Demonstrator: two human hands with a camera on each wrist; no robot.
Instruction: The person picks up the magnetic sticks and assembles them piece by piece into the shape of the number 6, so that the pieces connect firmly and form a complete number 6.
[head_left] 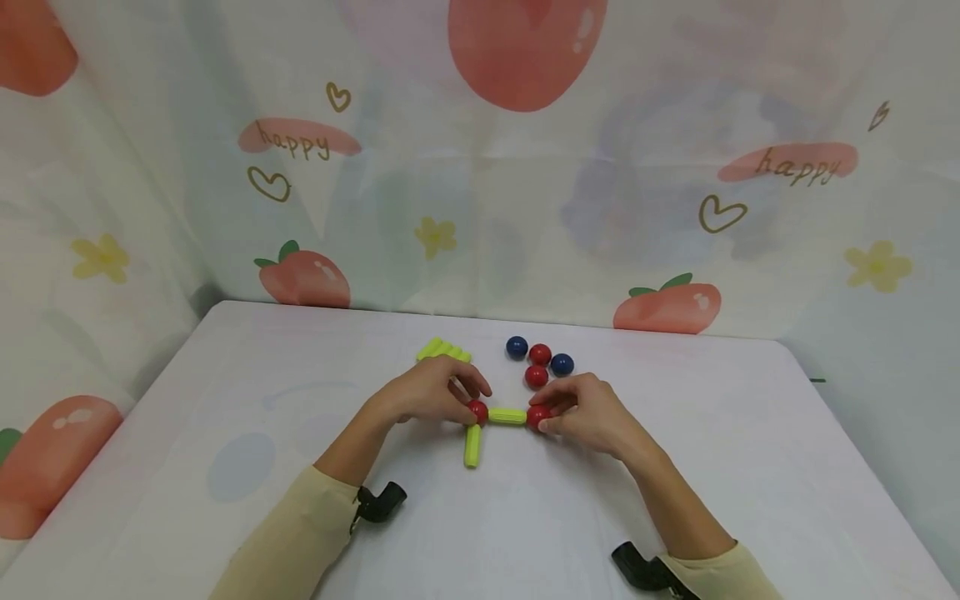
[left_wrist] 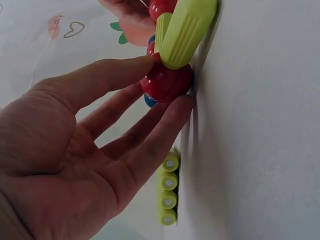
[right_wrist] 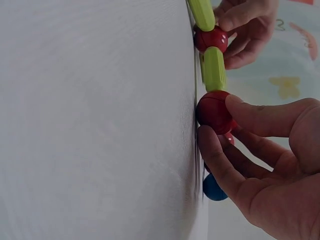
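My left hand (head_left: pixel 437 390) pinches a red ball (left_wrist: pixel 167 82) between thumb and fingers, low at the white table. From that ball one yellow-green ribbed rod (head_left: pixel 472 447) runs toward me. A second rod (head_left: pixel 507 417) of the same kind links it to another red ball (right_wrist: pixel 215 112) on the right. That right ball is gripped by the thumb and fingertips of my right hand (head_left: pixel 592 414). Together the two balls and two rods form an L-shaped corner lying on the table.
Behind the right hand lie loose balls: two blue, one of them a blue ball (head_left: pixel 517 347), and two red, including a red ball (head_left: pixel 536 377). Several yellow-green rods (left_wrist: pixel 169 192) with silvery end discs lie in a row beyond the left hand. A printed cloth (head_left: pixel 480 192) hangs behind the table.
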